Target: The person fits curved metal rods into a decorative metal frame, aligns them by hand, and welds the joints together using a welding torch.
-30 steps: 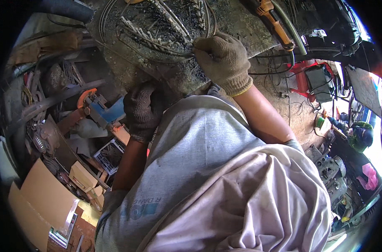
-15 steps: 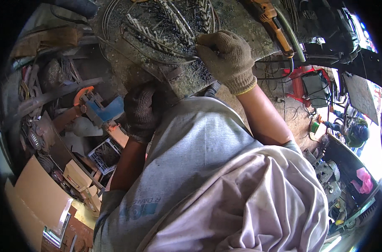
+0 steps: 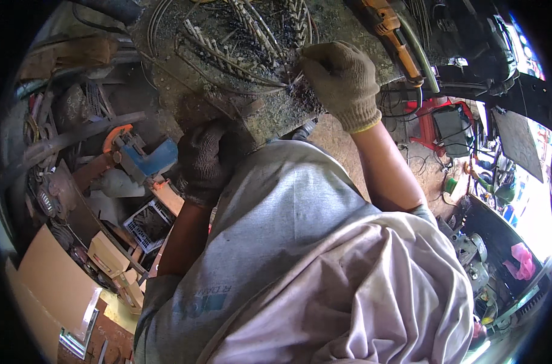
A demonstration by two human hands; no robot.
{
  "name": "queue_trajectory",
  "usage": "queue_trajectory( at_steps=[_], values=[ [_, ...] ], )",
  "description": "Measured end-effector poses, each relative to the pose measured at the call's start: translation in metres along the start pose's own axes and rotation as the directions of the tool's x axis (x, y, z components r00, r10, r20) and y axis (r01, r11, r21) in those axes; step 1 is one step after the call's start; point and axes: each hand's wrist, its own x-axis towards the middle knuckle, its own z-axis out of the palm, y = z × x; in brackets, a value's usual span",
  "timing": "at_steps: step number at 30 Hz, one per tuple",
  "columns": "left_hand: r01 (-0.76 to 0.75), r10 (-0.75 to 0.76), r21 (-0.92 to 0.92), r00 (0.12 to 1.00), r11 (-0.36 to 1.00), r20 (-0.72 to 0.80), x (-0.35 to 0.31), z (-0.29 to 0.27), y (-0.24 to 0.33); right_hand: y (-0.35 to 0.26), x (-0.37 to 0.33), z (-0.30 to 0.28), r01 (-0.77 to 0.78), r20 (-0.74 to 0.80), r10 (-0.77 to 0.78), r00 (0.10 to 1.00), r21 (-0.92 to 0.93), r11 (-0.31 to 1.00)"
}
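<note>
My right hand (image 3: 342, 85), in a brown knit glove, is curled closed above the near part of a grimy worktable (image 3: 185, 91). Its fingertips hide whatever they may hold. Just beyond them lie rows of metal rods with short pegs (image 3: 254, 30), among dark grit and bent wires (image 3: 227, 76). My left hand (image 3: 204, 161), in a dark glove, is curled in shadow near the table's front edge. What it grips, if anything, cannot be made out. A small flat brown piece (image 3: 251, 108) rests on the table between my hands.
An orange handheld power tool (image 3: 394, 39) lies at the table's right side. A blue-and-orange metal tool (image 3: 145, 158), a white crate (image 3: 148, 224) and cardboard (image 3: 51, 273) are at left. A red stool (image 3: 430, 124) stands at right, with a person (image 3: 506, 188) beyond.
My right hand has shifted slightly right, away from the pegged rods. My left hand stays nearly where it was.
</note>
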Motion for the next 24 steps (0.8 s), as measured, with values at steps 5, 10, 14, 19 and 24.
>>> queue_trajectory(
  at_steps=[5, 10, 14, 19, 24],
  values=[
    [-0.005, 0.005, 0.008, 1.0, 1.0, -0.016, -0.002, 0.003, -0.001, -0.013, -0.001, 0.003, 0.064, 0.046, -0.067, 0.997, 0.049, 0.997],
    [-0.02, 0.017, -0.035, 0.998, 0.999, -0.066, -0.001, 0.004, 0.001, -0.014, 0.002, 0.006, 0.129, 0.055, -0.129, 0.99, 0.007, 0.992],
    [-0.031, 0.032, 0.008, 0.998, 0.999, -0.055, 0.0, 0.002, 0.004, -0.001, 0.004, 0.004, 0.061, 0.041, -0.059, 0.997, -0.05, 0.997],
    [-0.03, 0.029, -0.003, 0.998, 1.0, -0.051, 0.002, 0.001, 0.002, 0.0, 0.006, -0.009, -0.016, 0.038, 0.015, 0.999, 0.031, 0.999],
    [-0.021, 0.021, -0.022, 1.0, 1.0, -0.02, -0.004, 0.005, -0.004, -0.007, 0.013, -0.005, -0.02, 0.083, 0.006, 0.997, 0.172, 0.985]
  ],
)
